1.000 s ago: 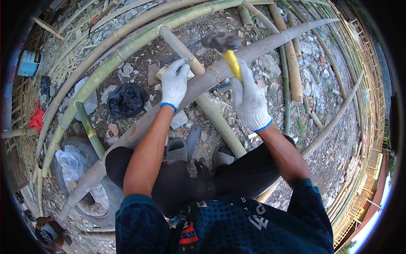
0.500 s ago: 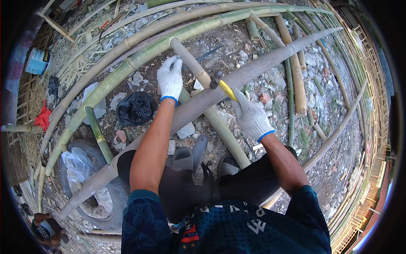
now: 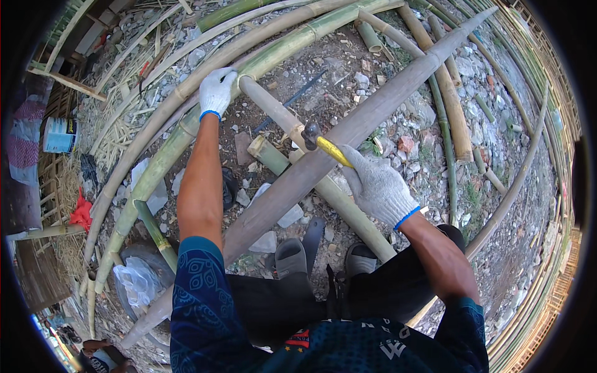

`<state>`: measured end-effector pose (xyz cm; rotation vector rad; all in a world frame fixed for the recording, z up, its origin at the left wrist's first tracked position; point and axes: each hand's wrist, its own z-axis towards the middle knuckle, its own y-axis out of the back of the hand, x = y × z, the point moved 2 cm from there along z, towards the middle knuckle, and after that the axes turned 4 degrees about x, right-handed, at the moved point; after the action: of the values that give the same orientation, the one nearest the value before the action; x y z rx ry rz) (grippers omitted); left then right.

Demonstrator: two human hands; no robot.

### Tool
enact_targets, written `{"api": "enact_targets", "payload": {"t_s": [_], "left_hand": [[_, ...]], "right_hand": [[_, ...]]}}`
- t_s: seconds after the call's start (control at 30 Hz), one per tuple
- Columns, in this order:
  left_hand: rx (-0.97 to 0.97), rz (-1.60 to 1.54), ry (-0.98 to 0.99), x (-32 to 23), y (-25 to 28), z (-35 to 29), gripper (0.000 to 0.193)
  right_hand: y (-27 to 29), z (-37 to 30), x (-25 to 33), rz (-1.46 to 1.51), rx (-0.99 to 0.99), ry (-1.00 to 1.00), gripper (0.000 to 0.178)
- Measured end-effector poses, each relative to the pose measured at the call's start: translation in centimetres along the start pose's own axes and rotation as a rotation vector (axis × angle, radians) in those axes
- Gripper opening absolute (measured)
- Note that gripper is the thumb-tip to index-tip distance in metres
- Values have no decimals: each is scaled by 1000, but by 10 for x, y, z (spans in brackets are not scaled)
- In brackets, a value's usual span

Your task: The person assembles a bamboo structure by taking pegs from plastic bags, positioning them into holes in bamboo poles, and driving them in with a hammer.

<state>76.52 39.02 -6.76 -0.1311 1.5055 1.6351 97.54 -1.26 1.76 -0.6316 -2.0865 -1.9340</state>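
Observation:
My right hand [image 3: 384,189], in a white knit glove, grips the yellow handle of a hammer [image 3: 333,151]. The hammer's dark head lies over a short bamboo crosspiece [image 3: 270,110], beside a thick grey-brown bamboo pole [image 3: 367,127]. At the far end of that crosspiece, it meets a long green bamboo pole [image 3: 295,40]. My gloved left hand [image 3: 216,93] is closed at this joint, its fingertips against the green pole. Whatever is between those fingers is too small to make out. Another green bamboo piece [image 3: 348,208] passes under the grey-brown pole.
Rubble and stones cover the ground. A tyre [image 3: 127,255] with a clear plastic bag [image 3: 137,281] lies at left, near a red cloth [image 3: 81,211]. A bucket [image 3: 60,135] stands at far left. Loose bamboo [image 3: 444,102] lies at right. Someone sits at lower left [image 3: 102,359].
My left hand has moved left and away from me to the joint of the crosspiece and green pole. The hammer stays in my right hand, near the crosspiece. The view has shifted.

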Motion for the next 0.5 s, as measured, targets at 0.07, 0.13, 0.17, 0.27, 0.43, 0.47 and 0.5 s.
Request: {"api": "enact_targets", "payload": {"t_s": [0.07,0.13,0.17,0.27,0.43,0.47,0.5], "left_hand": [[32,-7,26,9,-3,3,37],[13,-56,-10,9,-9,4,36],[5,-33,-8,10,-9,6,36],[-44,57,-16,7,-8,0,36],[-57,108,-33,-7,-6,-4,36],[-66,102,-27,-6,-6,-3,36],[-72,98,-17,-5,-6,-5,37]], "right_hand": [[2,2,-1,24,14,-29,51],[5,6,-4,44,32,-60,51],[7,11,-4,51,36,-59,51],[15,31,2,105,90,-80,51],[20,73,7,308,-70,23,56],[21,87,13,324,-163,96,57],[26,101,23,315,-114,49,59]]}}
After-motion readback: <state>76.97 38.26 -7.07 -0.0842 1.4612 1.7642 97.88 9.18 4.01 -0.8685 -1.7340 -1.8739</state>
